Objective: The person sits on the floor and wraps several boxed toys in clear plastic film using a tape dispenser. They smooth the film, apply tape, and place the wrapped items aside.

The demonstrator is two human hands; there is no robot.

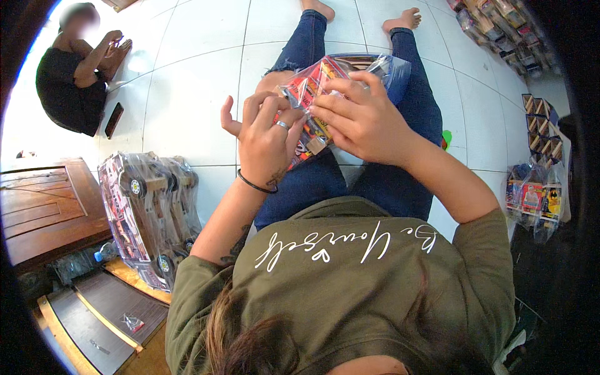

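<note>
On my lap lies a red and yellow printed package (pixel 304 87) in clear, shiny plastic wrap; I cannot make out the item inside. My left hand (pixel 265 128), with a ring and a black wrist band, bends over its left side, thumb and index fingertips pinched at the plastic while the little finger sticks out. From the right, my right hand (pixel 359 115) curls its fingers over the wrapped top, fingertips close to those of the left. Loose plastic (pixel 381 65) stands up beyond the right hand. Both hands partly hide the package.
Several plastic-wrapped toy trucks (pixel 147 200) are stacked at left, by a wooden cabinet door (pixel 47 206). Another person (pixel 72 81) sits on the tiled floor (pixel 194 75), near a dark phone (pixel 114 120). Wrapped goods (pixel 534 194) and stacked wooden pieces (pixel 542 131) stand at right.
</note>
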